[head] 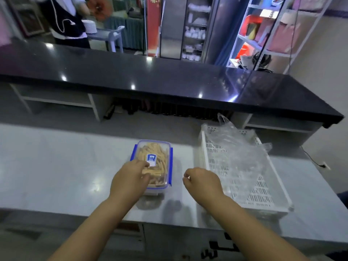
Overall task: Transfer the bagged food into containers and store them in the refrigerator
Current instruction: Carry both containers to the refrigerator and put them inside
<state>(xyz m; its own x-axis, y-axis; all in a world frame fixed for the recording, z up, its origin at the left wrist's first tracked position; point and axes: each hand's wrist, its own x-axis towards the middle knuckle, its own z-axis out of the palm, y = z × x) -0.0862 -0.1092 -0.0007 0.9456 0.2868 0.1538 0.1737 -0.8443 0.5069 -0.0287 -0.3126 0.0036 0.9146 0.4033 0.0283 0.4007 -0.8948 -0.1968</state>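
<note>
Nearest the camera, two bare forearms are reaching up from the 6 o'clock edge over the pale grey tabletop [56, 166]. The left hand [130, 180] is lying on the near left corner of the container [153, 164], its fingers spreading over the clear lid beside the blue-and-white label [151, 160]; it is resting on the lid rather than closing round anything. The right hand [202, 182] is hovering just to the 3 o'clock side of the container, apart from it, fingers curling loosely inward and holding nothing.

The container is sitting near the middle of the tabletop, lid on, blue clips [171, 166] lying along its long sides, and pale stick-shaped food [157, 151] is showing through the clear plastic.

At 3 o'clock from the container, a white slotted basket [244, 189] is standing on the tabletop, with a crumpled clear plastic bag [233, 147] lying in its far half and spilling over the far rim.

Toward 12 o'clock, a glossy black counter [169, 80] is running across the view. Beyond it, at 11 o'clock, a person in dark clothes [66, 21] is standing, and at 1 o'clock metal shelves [267, 31] are holding bags and boxes.
</note>
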